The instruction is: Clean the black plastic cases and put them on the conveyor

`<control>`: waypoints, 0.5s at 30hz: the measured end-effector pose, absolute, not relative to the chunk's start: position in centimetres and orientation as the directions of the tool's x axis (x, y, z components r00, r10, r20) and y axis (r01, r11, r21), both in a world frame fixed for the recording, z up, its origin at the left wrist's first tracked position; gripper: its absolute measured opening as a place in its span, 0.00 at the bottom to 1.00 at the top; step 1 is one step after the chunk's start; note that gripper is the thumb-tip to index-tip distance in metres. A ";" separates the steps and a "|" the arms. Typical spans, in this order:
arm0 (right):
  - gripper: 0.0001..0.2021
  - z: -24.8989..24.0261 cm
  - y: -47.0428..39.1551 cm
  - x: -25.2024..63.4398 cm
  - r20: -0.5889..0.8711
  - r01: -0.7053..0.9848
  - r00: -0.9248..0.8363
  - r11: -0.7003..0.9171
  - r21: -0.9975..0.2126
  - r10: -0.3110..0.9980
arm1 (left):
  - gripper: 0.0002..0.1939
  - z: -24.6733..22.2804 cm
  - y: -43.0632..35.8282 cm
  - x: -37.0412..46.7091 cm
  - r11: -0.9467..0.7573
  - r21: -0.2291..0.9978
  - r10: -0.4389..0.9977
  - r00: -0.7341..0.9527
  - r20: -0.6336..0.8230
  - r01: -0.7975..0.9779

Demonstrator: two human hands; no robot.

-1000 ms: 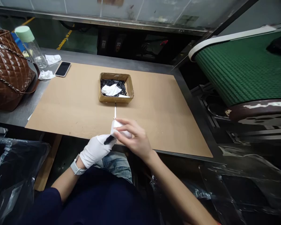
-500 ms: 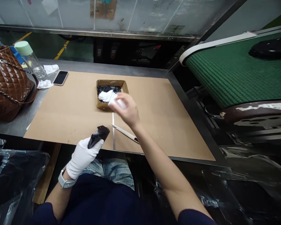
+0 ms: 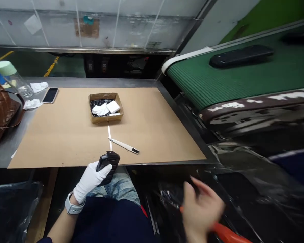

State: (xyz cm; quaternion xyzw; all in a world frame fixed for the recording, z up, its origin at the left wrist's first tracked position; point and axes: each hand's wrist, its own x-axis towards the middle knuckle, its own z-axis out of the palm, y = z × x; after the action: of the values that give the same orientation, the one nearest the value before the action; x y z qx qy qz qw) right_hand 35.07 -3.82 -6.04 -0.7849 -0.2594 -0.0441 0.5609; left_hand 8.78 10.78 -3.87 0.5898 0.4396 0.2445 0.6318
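Cannot tell if blurred bare right hand is spread or pinching. Partly hidden in pinch of white-gloved left hand, beside brown cardboard sheet: glossy black plastic casing, ribbed.

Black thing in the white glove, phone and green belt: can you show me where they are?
Black thing (image 3: 113, 162): head view, its upper part, beyond the fingers.
Phone (image 3: 50, 96): head view, the middle of its dark screen.
Green belt (image 3: 205, 82): head view, its ridged top.
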 end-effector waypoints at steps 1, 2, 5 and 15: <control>0.22 -6.5 -8.3 35.8 0.338 0.399 0.913 -0.324 -0.858 0.229 | 0.22 -4.1 10.7 9.2 0.198 0.956 0.807 0.517 -0.284 0.215; 0.23 -6.9 -12.2 36.4 0.305 0.326 0.945 -0.422 -0.846 0.119 | 0.23 -4.2 10.6 9.6 0.213 0.953 0.788 0.539 -0.298 0.216; 0.27 -7.8 -19.1 36.8 0.108 0.120 0.992 -0.661 -0.741 0.059 | 0.24 -4.2 10.0 11.3 0.252 0.950 0.733 0.605 -0.311 0.183; 0.34 -10.2 -13.6 38.5 -0.196 0.098 0.971 -0.975 -0.199 0.138 | 0.23 -4.4 9.1 10.0 0.297 0.948 0.760 0.572 -0.309 0.116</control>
State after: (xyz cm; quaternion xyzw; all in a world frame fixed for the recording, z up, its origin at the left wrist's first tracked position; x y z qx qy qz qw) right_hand 38.50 -13.60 -10.18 -0.9882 -0.0596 0.1049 0.0943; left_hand 10.04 9.06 -4.44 0.5462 0.4010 0.2303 0.6985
